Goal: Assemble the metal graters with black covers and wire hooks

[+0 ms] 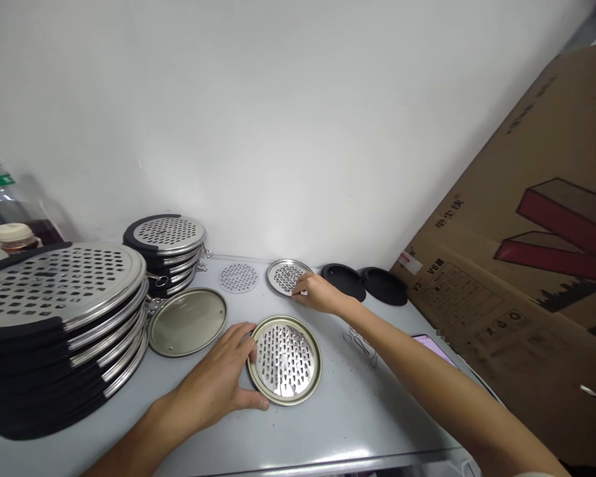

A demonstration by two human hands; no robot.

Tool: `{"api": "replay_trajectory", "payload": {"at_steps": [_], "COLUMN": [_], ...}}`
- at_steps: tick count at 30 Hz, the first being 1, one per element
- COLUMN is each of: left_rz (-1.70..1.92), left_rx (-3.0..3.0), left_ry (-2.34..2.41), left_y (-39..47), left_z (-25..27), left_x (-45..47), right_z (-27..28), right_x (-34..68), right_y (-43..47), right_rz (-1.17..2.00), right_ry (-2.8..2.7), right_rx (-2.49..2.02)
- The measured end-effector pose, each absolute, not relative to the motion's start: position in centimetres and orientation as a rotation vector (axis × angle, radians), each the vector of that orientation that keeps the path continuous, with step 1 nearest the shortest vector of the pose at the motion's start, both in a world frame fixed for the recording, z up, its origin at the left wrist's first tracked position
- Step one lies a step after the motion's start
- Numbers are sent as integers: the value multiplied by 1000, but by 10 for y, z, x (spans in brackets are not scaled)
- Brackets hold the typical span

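Note:
My left hand (218,377) curves around the left edge of a round gold-rimmed metal lid (318,361), thumb at the near side and fingertips on the rim. Inside that lid lies a shiny perforated grater disc (284,361). Reaching farther back, my right hand (315,293) pinches the near right edge of a round metal plate with a perforated middle (285,275); its fingertips are partly hidden. Left of that plate, a loose perforated disc (238,278) lies flat. A plain gold-coloured round lid (189,321) rests beside my left hand.
Tall stacks of perforated round metal pieces with black edging (59,285) (169,232) stand at left. Black round covers (345,281) lie at the back right, near wire clips (360,341) and a phone (434,348). A large cardboard box (501,265) leans at right; bottles (10,205) stand far left.

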State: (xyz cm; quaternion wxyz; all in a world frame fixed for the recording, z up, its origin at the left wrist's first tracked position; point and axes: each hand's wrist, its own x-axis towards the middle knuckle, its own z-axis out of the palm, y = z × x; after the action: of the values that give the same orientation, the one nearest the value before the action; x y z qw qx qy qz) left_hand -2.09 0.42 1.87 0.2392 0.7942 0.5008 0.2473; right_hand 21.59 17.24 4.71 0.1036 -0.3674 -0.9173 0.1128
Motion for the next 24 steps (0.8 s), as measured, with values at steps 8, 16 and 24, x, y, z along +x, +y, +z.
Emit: {"api": "replay_trajectory", "payload": {"at_steps": [8,16,24], "left_rz": [672,714,904], "left_rx": [2171,2066,1911], "left_ry": [1341,1341,1449], "left_y": [4,3,1], "left_z": [14,18,38], "left_x": [-24,-24,-20], "right_z": [61,114,69], "right_x": [218,249,254], "right_y": [174,127,63], "right_rz": [-63,376,1692], "right_ry": [-2550,-1924,-1219], "right_rx": [-1124,-1079,-892]}}
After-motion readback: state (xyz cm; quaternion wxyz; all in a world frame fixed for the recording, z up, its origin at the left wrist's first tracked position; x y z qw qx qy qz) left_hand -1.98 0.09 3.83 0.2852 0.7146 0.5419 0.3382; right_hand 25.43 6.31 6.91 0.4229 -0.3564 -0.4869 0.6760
